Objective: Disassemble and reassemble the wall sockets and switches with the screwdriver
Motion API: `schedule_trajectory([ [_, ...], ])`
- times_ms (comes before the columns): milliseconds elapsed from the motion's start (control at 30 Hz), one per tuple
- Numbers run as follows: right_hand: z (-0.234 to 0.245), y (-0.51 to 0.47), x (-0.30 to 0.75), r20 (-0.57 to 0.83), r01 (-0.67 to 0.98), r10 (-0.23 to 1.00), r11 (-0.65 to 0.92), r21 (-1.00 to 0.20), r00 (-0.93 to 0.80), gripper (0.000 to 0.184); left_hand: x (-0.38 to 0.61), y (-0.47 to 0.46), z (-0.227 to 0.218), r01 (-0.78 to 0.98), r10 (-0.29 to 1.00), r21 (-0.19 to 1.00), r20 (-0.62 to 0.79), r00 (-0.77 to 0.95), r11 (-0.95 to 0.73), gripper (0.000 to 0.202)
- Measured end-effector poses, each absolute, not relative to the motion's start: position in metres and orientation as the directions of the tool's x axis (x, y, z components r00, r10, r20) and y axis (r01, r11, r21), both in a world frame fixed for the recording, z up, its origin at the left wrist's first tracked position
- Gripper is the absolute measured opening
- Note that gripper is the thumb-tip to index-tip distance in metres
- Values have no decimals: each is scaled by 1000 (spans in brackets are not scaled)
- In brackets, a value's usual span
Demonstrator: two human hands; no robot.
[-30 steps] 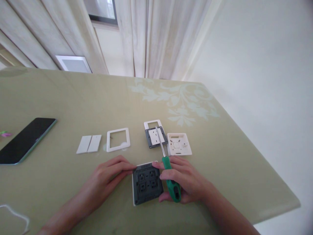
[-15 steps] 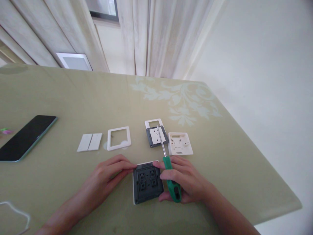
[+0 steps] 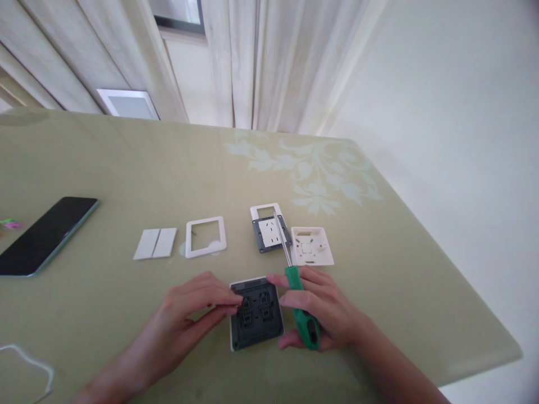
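Observation:
A dark grey wall switch module [image 3: 257, 322] with a white edge beneath it lies on the table between my hands. My left hand [image 3: 197, 308] has its thumb and fingertips pinched together over the module's left side; whatever they hold, if anything, is too small to make out. In my right hand [image 3: 324, 308] is a screwdriver [image 3: 302, 311] with a green handle, its metal shaft pointing away from me. The fingers of that hand also rest along the module's right edge. Beyond the screwdriver's tip sits a socket module [image 3: 269, 232], partly over a white frame [image 3: 280, 209].
A white back box [image 3: 312, 247] stands beside the socket module. Left of it lie a white square frame [image 3: 223, 235] with a small screw inside and two white switch rockers [image 3: 155, 243]. A phone [image 3: 48, 238] lies far left, with a white cord [image 3: 36, 365] nearer me.
My left hand has moved right, from the module's upper left corner to over its face, fingertips pinched. My right hand and the screwdriver have shifted slightly right.

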State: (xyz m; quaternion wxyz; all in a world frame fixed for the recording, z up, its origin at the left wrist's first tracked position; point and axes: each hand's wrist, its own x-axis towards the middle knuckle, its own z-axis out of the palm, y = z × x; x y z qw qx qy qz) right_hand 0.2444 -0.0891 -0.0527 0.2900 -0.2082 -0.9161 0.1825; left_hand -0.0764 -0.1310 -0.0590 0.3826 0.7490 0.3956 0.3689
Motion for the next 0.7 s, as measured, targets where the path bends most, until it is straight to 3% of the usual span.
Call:
schedule_trajectory([
  [333, -51, -89, 244, 464, 285, 482, 855, -433, -743, 45, -73, -133, -66, 352, 877, 869, 171, 450, -349, 23],
  [700, -53, -89, 243, 522, 258, 453, 878, -404, -723, 43, -77, -136, -59, 384, 735, 685, 334, 590, -619, 34],
])
